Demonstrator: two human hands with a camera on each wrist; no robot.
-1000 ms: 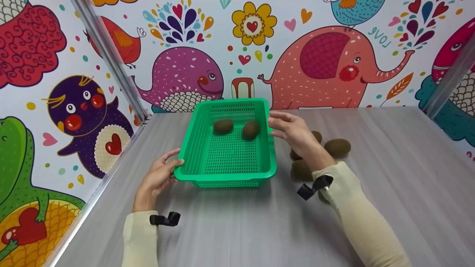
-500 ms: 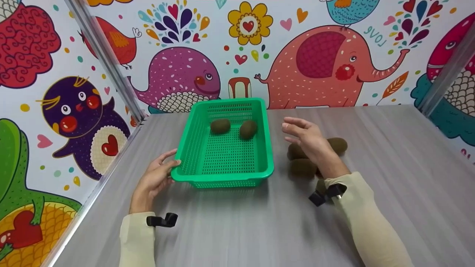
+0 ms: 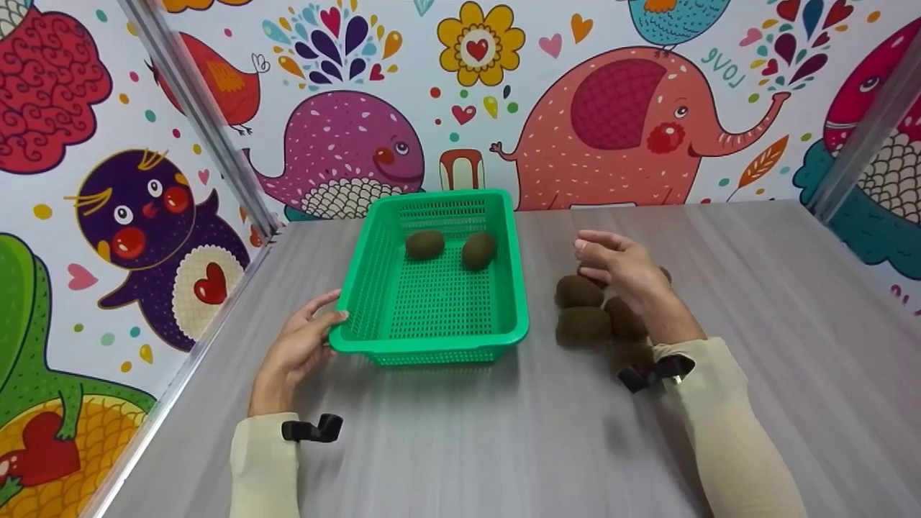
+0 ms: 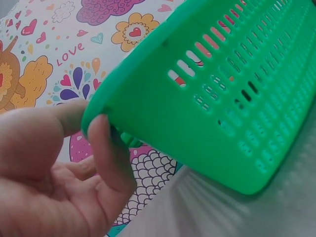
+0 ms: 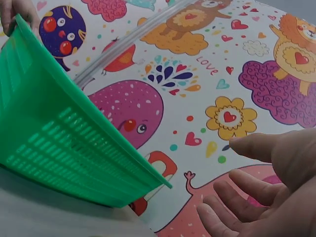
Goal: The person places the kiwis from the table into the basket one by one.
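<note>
My left hand (image 3: 296,349) pinches the near left rim of a green plastic basket (image 3: 432,344); in the left wrist view, thumb (image 4: 106,148) and fingers meet at that rim. Inside the basket lie two brown kiwis, a left kiwi (image 3: 425,245) and a right kiwi (image 3: 478,251), toward the far end. My right hand (image 3: 633,277) hovers over several kiwis (image 3: 584,326) on the table, right of the basket. Its fingers are loosely bent and hold nothing, as the right wrist view also shows. That hand and forearm partly hide some kiwis.
The grey wood-grain table (image 3: 446,446) meets a cartoon-printed wall (image 3: 475,129) just behind the basket. A metal corner post (image 3: 209,122) stands at the back left, with another printed panel (image 3: 43,288) along the left side.
My right hand has moved right, away from the basket's right side, to above the loose kiwis. My left hand keeps its hold on the rim. The head view has shifted slightly.
</note>
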